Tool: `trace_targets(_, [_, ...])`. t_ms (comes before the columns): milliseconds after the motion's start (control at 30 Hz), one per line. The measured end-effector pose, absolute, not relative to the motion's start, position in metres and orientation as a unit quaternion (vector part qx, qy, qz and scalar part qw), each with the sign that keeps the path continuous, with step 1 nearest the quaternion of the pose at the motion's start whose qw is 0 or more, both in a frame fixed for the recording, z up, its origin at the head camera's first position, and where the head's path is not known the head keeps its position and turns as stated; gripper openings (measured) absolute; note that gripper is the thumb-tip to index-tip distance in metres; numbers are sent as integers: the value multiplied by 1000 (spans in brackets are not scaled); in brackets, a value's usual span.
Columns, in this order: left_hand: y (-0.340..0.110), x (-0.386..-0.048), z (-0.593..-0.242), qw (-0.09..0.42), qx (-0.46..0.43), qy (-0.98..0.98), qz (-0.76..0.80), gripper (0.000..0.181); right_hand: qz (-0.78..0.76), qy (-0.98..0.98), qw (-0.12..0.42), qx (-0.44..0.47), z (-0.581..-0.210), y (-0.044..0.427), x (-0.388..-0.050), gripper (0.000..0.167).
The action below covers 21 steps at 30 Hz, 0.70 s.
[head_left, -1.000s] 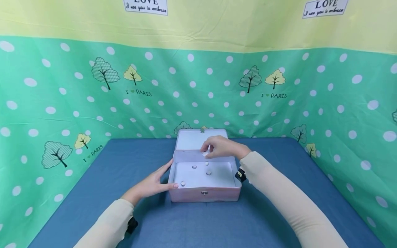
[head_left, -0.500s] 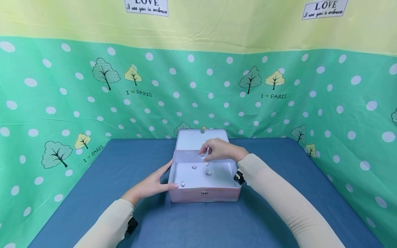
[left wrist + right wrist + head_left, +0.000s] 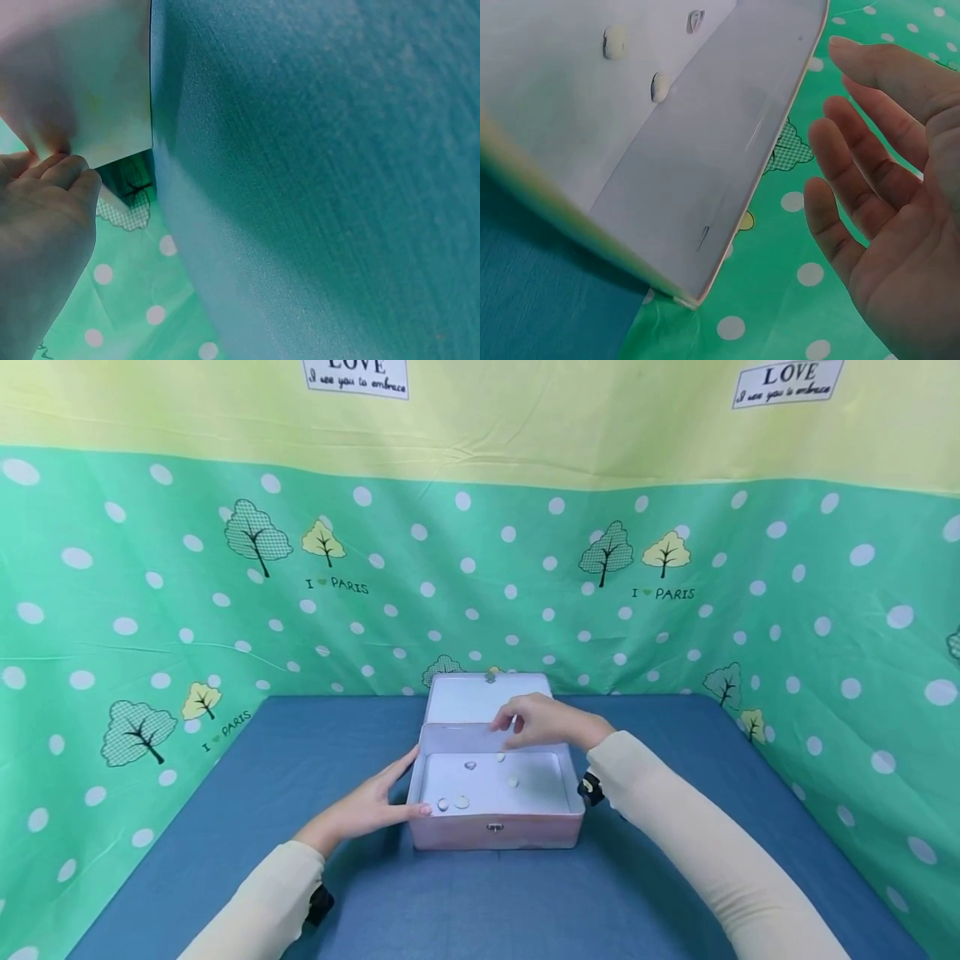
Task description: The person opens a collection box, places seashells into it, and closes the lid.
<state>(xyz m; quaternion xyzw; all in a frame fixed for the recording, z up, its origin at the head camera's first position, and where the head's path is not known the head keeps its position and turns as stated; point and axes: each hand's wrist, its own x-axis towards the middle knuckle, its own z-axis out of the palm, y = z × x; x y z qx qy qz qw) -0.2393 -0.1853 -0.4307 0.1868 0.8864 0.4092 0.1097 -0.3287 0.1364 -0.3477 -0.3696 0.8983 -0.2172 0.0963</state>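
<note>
A pale pink box (image 3: 495, 833) with a white inside and a small metal latch stands on the table, its lid (image 3: 487, 697) tipped back. Several small whitish, shell-like pieces lie scattered on its floor, one piece (image 3: 462, 802) near the front left and another piece (image 3: 615, 42) in the right wrist view. My left hand (image 3: 378, 802) rests along the box's left side, thumb at the front corner, fingers fairly straight toward the back. Over the back of the box hovers my right hand (image 3: 543, 720), nothing between its loosely bent fingers (image 3: 821, 217).
A blue cloth-covered table (image 3: 480, 902) surrounds the box. Behind and to both sides hangs a green and yellow curtain (image 3: 510, 552) with white dots and printed trees. Black straps with devices (image 3: 591, 787) sit on the wrists.
The right hand let go of the small whitish piece it was pinching. An extra piece now lies at the box's front left, and the central one sits slightly further right. The left hand stayed put.
</note>
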Motion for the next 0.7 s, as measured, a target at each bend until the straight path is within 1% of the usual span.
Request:
trace_targets(367, [-186,-240,-432,109,186,884,414,102,-215,902,90,-365,-344,158,-323,27])
trace_targets(700, [-186,-241,-434,112,184,883,417,102,-221,903,83,-358,-345,190,-311,23])
